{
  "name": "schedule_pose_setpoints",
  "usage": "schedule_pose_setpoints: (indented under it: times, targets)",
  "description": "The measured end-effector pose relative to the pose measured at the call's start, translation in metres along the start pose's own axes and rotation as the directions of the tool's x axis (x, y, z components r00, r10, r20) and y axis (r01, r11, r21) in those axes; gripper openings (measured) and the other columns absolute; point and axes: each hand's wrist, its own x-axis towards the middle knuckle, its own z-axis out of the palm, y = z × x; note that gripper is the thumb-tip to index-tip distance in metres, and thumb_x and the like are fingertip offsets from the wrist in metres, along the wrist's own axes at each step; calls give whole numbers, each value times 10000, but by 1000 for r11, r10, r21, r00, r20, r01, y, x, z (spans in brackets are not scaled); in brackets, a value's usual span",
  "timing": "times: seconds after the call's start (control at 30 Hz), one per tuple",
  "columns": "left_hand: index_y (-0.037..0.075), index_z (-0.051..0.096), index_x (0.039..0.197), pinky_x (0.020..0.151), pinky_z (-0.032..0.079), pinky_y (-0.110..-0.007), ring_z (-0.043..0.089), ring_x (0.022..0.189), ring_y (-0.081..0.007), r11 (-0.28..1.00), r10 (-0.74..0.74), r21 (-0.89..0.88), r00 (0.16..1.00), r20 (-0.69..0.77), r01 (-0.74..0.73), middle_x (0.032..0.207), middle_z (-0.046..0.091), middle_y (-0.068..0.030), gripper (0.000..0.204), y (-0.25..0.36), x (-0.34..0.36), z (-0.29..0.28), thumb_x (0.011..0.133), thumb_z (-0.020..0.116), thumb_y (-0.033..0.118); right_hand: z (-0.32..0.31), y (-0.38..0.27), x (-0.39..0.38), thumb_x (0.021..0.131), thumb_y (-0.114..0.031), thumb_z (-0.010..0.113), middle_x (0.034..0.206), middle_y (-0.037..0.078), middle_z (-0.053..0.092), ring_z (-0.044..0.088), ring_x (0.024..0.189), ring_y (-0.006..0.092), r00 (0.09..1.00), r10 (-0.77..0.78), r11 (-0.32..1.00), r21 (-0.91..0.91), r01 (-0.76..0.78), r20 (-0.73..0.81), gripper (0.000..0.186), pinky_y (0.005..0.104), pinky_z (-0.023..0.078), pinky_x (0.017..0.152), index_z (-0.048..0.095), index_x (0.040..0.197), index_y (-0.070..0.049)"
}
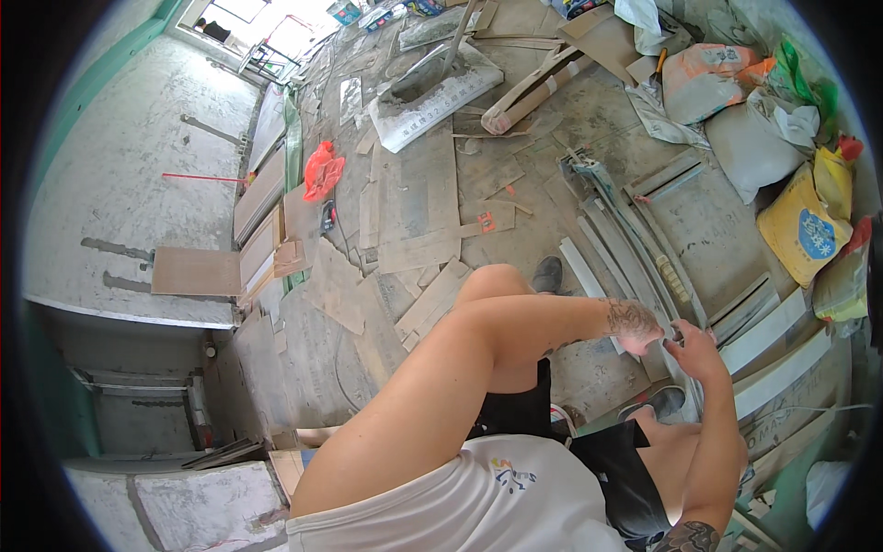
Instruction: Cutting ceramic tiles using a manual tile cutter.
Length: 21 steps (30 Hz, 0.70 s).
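My left arm stretches across to the right, and my left hand [637,341] is closed close beside the right one. My right hand [696,353] has its fingers bent inward, thumb and fingertips drawn together. Whatever lies between the two hands is too small to make out. Both hands are over a bundle of long grey metal profiles [629,241] lying on the floor. Pale strips [762,335] lie just right of my right hand, beside shorter metal profiles [741,309].
Filled sacks [756,147] and a yellow bag [803,225] line the right side. Cardboard sheets [418,207] cover much of the dusty floor. Farther off are a mortar-smeared board [441,101] and a red plastic bag [322,172]. Boards [260,198] lean along the left wall.
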Motion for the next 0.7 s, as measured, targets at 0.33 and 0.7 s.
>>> schedule_pose_setpoints:
  times: [0.33,0.7]
  targets:
    - [28,585,1044,852,480,-445,597,976,-353,999,39,-7,999,0,-39,961,640,-168,376,0,-5,0,795,593,311,2,1,-1,835,-246,642,1003,248,626,598,963,401,998,-53,999,3,54,-26,450,420,473,813,523,1173,26]
    - [27,582,1051,851,482,-443,599,976,-347,998,57,-9,998,13,-57,952,643,-168,375,2,-10,-8,784,598,291,1,-1,0,854,-261,630,978,245,631,603,948,395,998,-62,997,53,62,-16,446,424,471,801,521,1177,27]
